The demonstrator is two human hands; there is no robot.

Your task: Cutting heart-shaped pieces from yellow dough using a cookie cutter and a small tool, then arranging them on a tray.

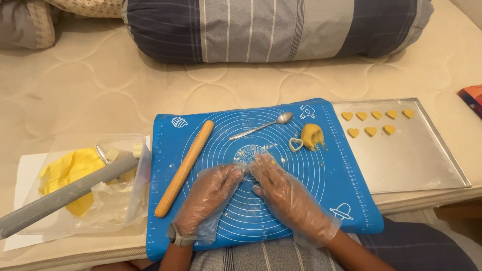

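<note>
Both gloved hands, L (208,198) and R (283,193), flat on blue mat (346,180), fingertips together at ctr over dough crumbs (248,154); grip on anything: cannot tell. Dough lump (312,135) w/ heart cutter (295,145) at 1 o'clock. Rolling pin (184,168) at 9. Advise: gather crumbs inward w/ light press.

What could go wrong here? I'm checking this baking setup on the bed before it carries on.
The baking tray sits on a soft mattress near its edge, so it might tip and spill the heart-shaped pieces. The rolling pin lies loose beside the left hand and could roll off the blue mat.
</note>
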